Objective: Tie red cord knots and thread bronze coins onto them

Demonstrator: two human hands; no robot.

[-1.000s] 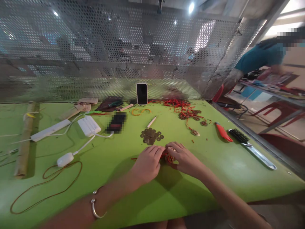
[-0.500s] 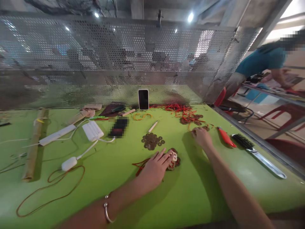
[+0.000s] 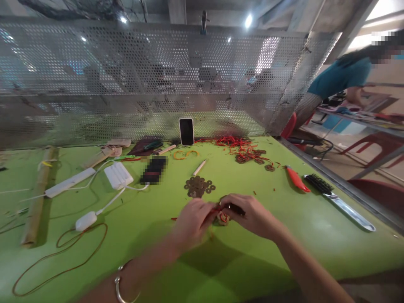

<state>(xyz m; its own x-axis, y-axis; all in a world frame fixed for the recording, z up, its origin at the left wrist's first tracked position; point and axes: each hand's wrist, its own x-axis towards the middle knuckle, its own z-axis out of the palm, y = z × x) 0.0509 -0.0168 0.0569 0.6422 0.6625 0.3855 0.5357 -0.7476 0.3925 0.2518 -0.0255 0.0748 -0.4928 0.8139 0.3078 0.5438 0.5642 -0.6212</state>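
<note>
My left hand (image 3: 194, 216) and my right hand (image 3: 249, 210) meet over the green table at a bundle of round coins with square holes tied with red cord (image 3: 223, 218). My left fingers are closed around its red cord, slightly smeared by motion. With thumb and fingers curled, my right hand grips the coins from the right side; part of the bundle is hidden beneath the fingers. Just beyond both hands lies a pile of loose coins (image 3: 197, 185). Farther back, more corded coins (image 3: 241, 158) rest beside a heap of red cord (image 3: 230, 142).
A phone (image 3: 186, 131) stands against the perforated metal screen (image 3: 142, 105). On the right lie a red-handled tool (image 3: 296, 179) and a brush (image 3: 344, 206). Power strip (image 3: 69, 182), white adapter (image 3: 118, 174) and bamboo pole (image 3: 38, 198) occupy the left. Another person (image 3: 344, 75) bends over a table.
My right hand has come back from the far corded coins to the bundle. My left hand, earlier spread flat on the bundle, has closed on its cord.
</note>
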